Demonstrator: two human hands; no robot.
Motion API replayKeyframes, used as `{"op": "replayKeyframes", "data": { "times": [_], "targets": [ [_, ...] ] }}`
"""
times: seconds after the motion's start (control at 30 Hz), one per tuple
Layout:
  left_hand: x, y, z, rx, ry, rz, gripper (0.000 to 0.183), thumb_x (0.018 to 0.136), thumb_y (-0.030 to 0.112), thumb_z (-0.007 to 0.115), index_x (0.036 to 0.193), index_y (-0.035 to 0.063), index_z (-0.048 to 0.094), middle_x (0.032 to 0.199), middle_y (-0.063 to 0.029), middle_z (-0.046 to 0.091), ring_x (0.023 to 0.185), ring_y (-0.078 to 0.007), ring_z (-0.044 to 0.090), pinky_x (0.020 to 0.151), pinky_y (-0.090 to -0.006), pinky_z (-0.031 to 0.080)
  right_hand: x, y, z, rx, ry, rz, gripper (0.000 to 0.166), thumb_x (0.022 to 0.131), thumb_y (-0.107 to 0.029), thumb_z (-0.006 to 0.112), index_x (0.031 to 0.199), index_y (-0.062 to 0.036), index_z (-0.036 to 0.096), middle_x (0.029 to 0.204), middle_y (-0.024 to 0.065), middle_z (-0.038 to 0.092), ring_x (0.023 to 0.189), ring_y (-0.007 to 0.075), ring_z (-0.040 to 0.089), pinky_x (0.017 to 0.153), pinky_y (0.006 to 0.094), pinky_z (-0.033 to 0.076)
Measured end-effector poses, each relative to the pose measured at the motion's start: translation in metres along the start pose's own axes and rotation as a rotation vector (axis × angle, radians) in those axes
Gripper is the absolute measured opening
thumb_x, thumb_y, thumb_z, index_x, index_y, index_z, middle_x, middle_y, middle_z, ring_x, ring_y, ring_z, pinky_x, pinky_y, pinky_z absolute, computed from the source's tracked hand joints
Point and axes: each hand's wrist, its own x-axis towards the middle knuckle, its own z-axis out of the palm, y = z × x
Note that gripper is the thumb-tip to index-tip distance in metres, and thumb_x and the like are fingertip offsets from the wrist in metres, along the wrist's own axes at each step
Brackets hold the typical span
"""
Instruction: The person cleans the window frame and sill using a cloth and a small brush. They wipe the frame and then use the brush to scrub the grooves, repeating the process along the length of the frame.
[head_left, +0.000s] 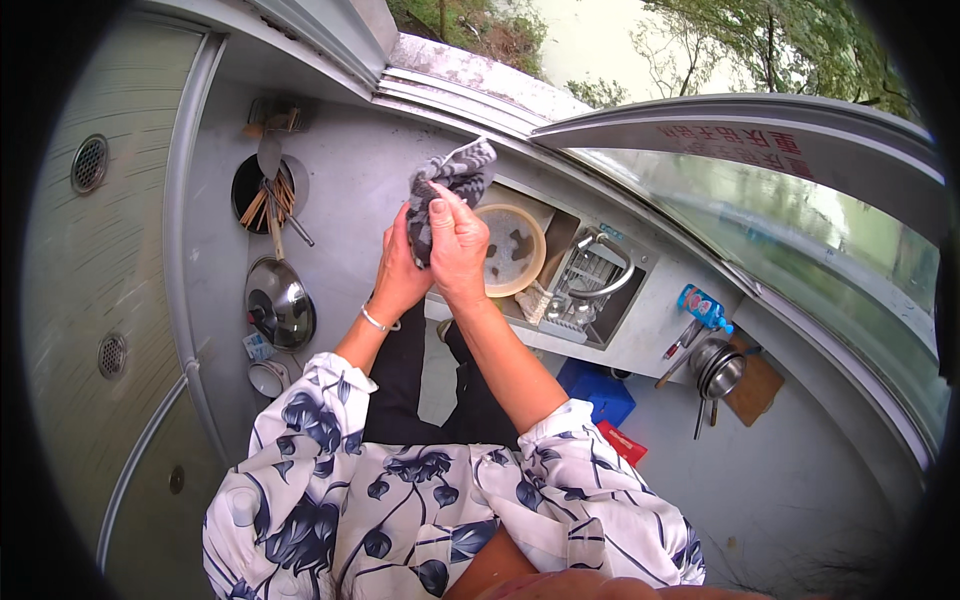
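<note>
A grey and black patterned cloth is bunched up between my two hands, above the counter beside the sink. My left hand grips its lower left side, and a bracelet circles that wrist. My right hand closes on it from the right, thumb upward. Just right of my hands, a round yellowish basin with cloudy, sudsy liquid sits in the sink; dark patches show in it. A pale cloth lies beside the basin, near a wire rack with glassware under the curved faucet.
Left on the counter are a dark pot with chopsticks, a metal lid and a white cup. To the right are a blue bottle, metal pans and a wooden board. An open window pane juts out beyond the sink.
</note>
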Motion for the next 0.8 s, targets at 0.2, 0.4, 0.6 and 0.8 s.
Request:
{"op": "replayKeyframes", "data": {
  "times": [0.2,0.4,0.6,0.8],
  "targets": [
    [0.029,-0.047,0.011,-0.511,-0.127,-0.314,0.030,0.082,0.026,0.068,0.100,0.0026,0.064,0.087,-0.0104,0.068,0.077,-0.0214,0.065,0.070,-0.0345,0.052,0.013,-0.106,0.007,-0.248,-0.433,-0.270,0.022,0.089,-0.013,0.063,0.103,0.0028,0.068,0.101,0.0168,0.069,0.086,0.0269,0.066,0.075,0.0350,0.051],
    [0.039,-0.101,0.012,-0.433,-0.222,-0.482,0.029,0.078,0.024,0.068,0.089,-0.0032,0.066,0.077,-0.0098,0.069,0.074,-0.0173,0.065,0.071,-0.0326,0.052,0.023,-0.160,0.031,1.097,-0.929,-0.298,0.035,0.091,-0.034,0.062,0.082,-0.0010,0.069,0.075,0.0089,0.063,0.056,0.0187,0.054,0.050,0.0271,0.041],
    [0.029,-0.172,0.022,-0.268,-0.083,-0.533,0.034,0.076,0.026,0.068,0.091,-0.0044,0.066,0.080,-0.0160,0.070,0.080,-0.0241,0.069,0.075,-0.0351,0.052,0.057,-0.080,0.022,0.735,-1.016,-0.479,0.014,0.084,-0.013,0.063,0.087,-0.0005,0.067,0.081,0.0102,0.065,0.066,0.0221,0.059,0.058,0.0308,0.047],
    [0.056,-0.254,0.016,0.464,0.219,-0.562,0.032,0.077,0.019,0.066,0.101,0.0009,0.058,0.126,-0.0217,0.042,0.081,-0.0431,0.064,0.077,-0.0498,0.052,0.101,0.068,0.004,-0.449,-0.589,-0.708,0.037,0.073,0.015,0.052,0.101,-0.0026,0.068,0.089,0.0118,0.068,0.075,0.0268,0.065,0.068,0.0330,0.052]
  ]
}}
